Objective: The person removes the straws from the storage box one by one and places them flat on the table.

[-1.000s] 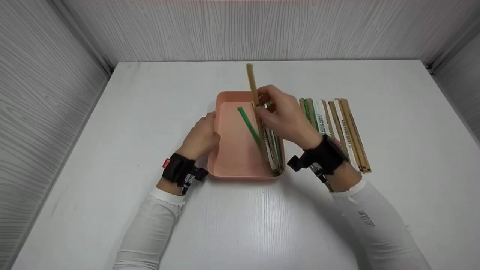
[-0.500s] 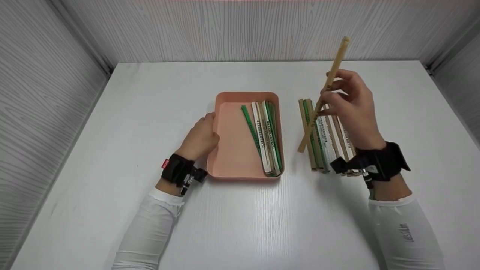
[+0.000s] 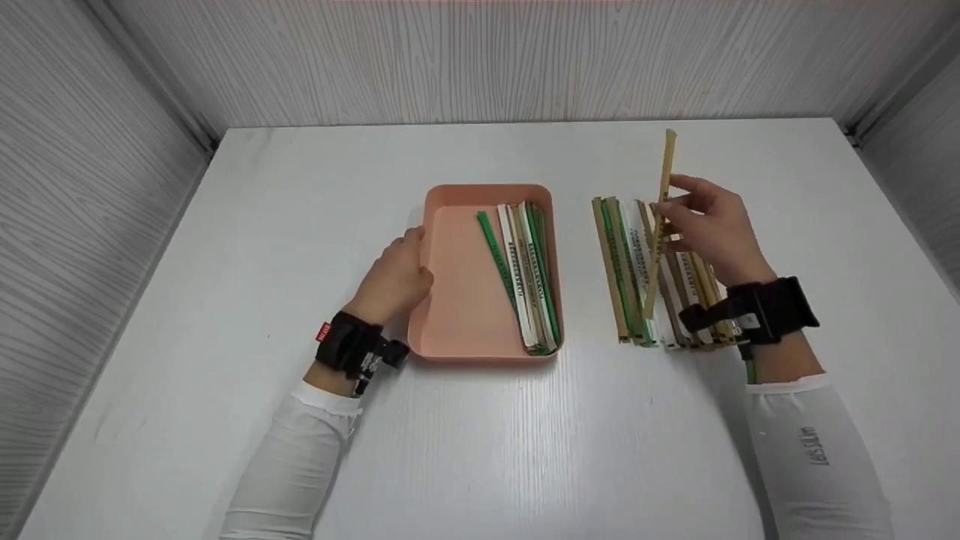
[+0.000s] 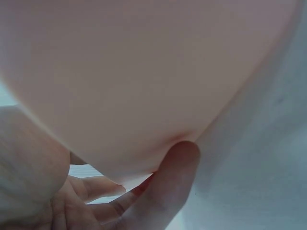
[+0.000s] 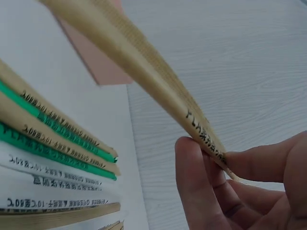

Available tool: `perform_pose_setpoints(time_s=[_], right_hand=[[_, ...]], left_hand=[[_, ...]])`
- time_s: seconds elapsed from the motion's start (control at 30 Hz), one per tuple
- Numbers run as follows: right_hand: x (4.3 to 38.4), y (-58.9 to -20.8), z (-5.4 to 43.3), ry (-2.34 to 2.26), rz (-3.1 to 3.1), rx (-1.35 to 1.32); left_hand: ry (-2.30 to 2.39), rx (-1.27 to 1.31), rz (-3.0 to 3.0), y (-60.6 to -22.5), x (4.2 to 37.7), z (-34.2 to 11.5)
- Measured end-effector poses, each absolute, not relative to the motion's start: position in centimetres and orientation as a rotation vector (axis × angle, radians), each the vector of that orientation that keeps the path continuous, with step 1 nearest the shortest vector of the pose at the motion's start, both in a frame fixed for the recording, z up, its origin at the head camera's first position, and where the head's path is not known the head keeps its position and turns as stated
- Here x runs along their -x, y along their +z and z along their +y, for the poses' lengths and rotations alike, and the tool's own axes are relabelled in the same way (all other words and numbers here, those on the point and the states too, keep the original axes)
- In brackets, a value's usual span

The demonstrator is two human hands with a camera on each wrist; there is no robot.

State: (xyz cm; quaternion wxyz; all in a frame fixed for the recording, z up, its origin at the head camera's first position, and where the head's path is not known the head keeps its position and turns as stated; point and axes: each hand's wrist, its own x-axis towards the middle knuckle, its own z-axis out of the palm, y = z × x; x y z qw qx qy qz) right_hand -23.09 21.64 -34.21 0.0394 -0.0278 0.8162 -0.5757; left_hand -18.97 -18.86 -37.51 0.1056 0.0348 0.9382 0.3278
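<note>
The right hand pinches one straw near its middle over the straw row just beneath it, so the slim stick could swivel and knock others askew, while the left hand, resting against the tray beside it, might nudge that by pressing.

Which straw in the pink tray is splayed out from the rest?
The leftmost green straw in the tray: its far end angles away leftward, while the other straws there lie bunched along the tray's right side.
</note>
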Motion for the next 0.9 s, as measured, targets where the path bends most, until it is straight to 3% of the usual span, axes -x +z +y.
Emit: perform_pose_setpoints(time_s=[0.9], right_hand=[[23.7,-36.9,20.3,-1.094,2.743,0.191]], left_hand=[[0.972,-0.078,2.762,-37.5,19.0,-18.9]])
